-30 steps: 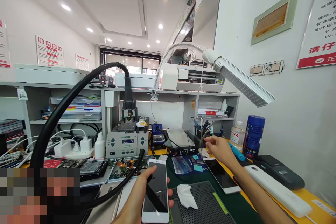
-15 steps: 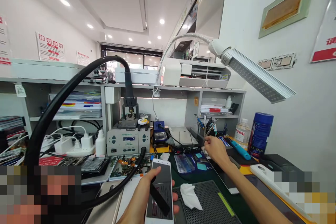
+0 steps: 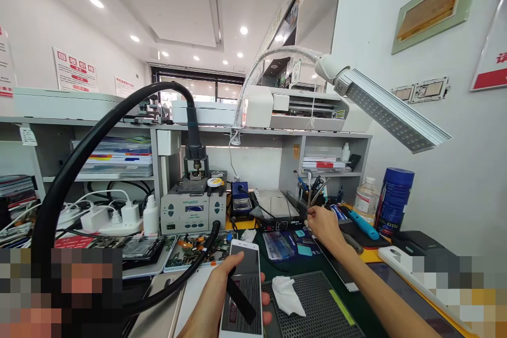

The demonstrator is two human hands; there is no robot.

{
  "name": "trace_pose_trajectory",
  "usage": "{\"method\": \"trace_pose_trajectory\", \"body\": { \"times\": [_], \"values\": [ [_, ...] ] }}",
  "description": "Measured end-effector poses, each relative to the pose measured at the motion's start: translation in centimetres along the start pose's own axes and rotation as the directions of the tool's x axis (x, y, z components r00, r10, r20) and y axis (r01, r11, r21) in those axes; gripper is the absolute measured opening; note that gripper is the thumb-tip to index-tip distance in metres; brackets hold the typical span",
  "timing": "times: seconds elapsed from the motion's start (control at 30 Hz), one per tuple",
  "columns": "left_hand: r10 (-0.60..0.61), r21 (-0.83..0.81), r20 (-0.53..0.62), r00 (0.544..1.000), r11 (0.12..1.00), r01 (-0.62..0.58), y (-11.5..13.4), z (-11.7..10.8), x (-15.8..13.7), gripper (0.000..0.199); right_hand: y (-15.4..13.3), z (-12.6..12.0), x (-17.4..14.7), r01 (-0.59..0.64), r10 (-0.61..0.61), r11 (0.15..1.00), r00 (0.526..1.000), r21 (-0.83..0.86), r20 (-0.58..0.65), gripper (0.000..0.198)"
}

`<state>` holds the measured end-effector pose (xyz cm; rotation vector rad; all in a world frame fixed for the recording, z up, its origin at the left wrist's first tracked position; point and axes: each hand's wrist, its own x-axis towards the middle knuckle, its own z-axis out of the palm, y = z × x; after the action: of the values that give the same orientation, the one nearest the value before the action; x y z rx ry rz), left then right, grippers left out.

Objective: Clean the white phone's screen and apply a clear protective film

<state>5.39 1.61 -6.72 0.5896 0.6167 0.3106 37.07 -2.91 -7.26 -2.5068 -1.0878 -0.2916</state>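
Head view shows two hands at one table (image 3: 372, 255). The left hand (image 3: 216, 290) has its grip clamped around one white phone (image 3: 251, 274), held upright with its screen toward the camera, low in the middle of the view. The right hand (image 3: 325, 224) reaches to one cluster of thin tools (image 3: 316, 190); its fingertips are drawn in, but whether they pinch anything I cannot tell. Under the right forearm lies a second phone (image 3: 339, 266), partly hidden. Between the hands, one crumpled white cloth (image 3: 287, 296) rests on one perforated pad (image 3: 312, 322). Past the right hand are one light-blue tool (image 3: 363, 225), one clear bottle (image 3: 365, 200) and one blue canister (image 3: 395, 195). Behind the left hand sits one tray of small parts (image 3: 190, 251), with one white squeeze bottle (image 3: 151, 216) near it.
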Motion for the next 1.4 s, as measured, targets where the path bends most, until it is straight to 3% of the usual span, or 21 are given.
{"method": "trace_pose_trajectory", "body": {
  "times": [0.63, 1.4],
  "values": [
    [0.02, -0.017, -0.035, 0.999, 1.0, -0.021, -0.5, -0.2, 0.7, 0.04, -0.4, -0.5, -1.4, -0.078, 0.079, 0.997, 0.994, -0.017, 0.07, 0.027],
    [-0.031, -0.043, 0.058, 0.998, 0.999, 0.033, 0.3, 0.2, 0.8, 0.041, 1.6, 0.4, -1.0, -0.156, 0.105, 0.923, 0.982, 0.352, 0.159, 0.029]
  ]
}}
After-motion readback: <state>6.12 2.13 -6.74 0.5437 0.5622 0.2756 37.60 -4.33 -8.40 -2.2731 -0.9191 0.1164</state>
